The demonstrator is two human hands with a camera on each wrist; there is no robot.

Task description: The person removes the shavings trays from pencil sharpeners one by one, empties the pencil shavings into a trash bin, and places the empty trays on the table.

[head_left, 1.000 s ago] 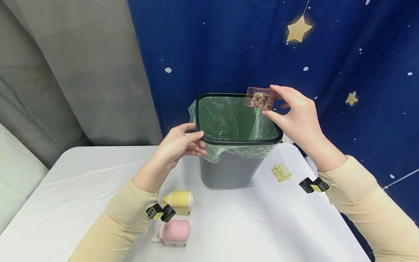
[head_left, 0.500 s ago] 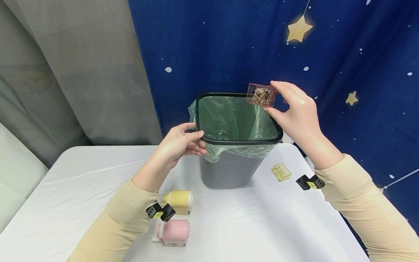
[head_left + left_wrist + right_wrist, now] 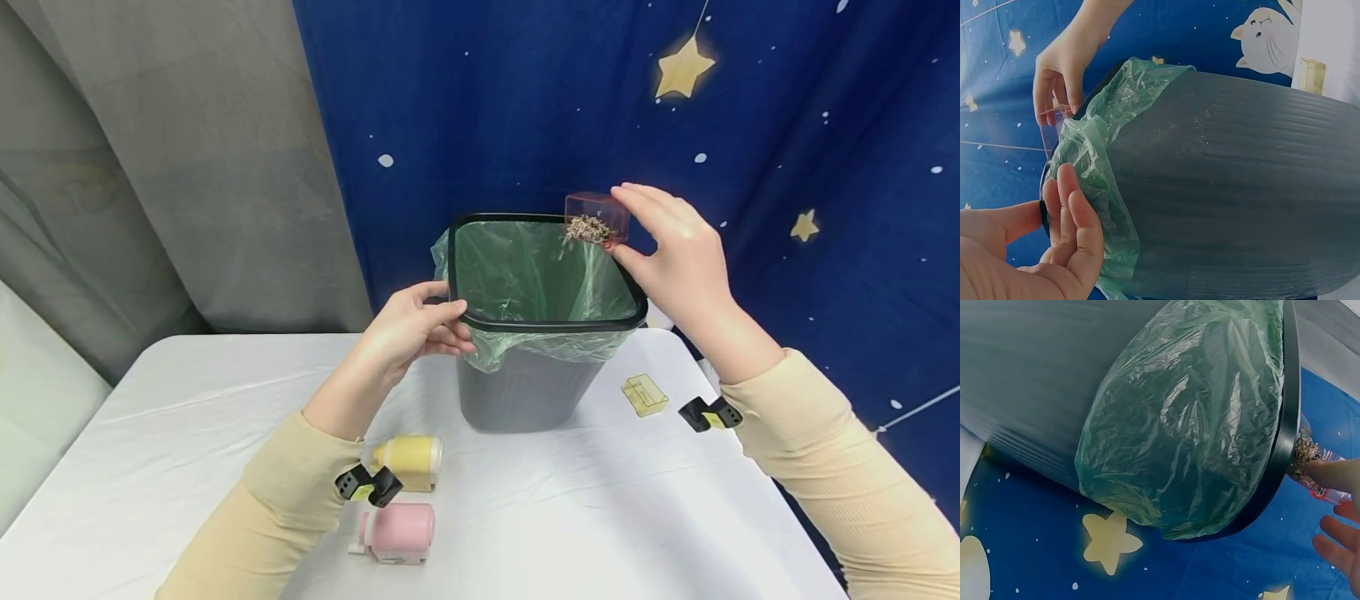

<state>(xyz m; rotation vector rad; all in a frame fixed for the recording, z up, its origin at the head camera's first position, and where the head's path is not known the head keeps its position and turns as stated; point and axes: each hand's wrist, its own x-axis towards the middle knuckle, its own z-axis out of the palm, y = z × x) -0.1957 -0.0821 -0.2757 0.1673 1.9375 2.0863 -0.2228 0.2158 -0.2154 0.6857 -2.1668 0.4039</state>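
Observation:
A grey trash bin [image 3: 525, 392] with a black rim and a green plastic liner [image 3: 517, 275] stands on the table. My left hand [image 3: 420, 329] pinches its rim at the left front corner, thumb on one side and fingers on the other. With thumb and fingers, my right hand [image 3: 678, 250] holds a clear reddish shavings drawer [image 3: 611, 218] over the bin's right back corner. The drawer is tipped to the left, and pencil shavings [image 3: 587, 229] are spilling from its edge. In the right wrist view, the rim partly hides the shavings [image 3: 1305, 453].
A yellow pencil sharpener [image 3: 410, 460] and a pink pencil sharpener [image 3: 401, 532] lie near my left forearm. Right of the bin sits a clear yellow drawer [image 3: 644, 395] on the white-covered table [image 3: 562, 517]. Behind hangs a blue starry curtain [image 3: 525, 100].
My right hand has risen slightly and tilted the drawer further over, so the shavings slid to its left edge and began falling. My left hand stays on the rim.

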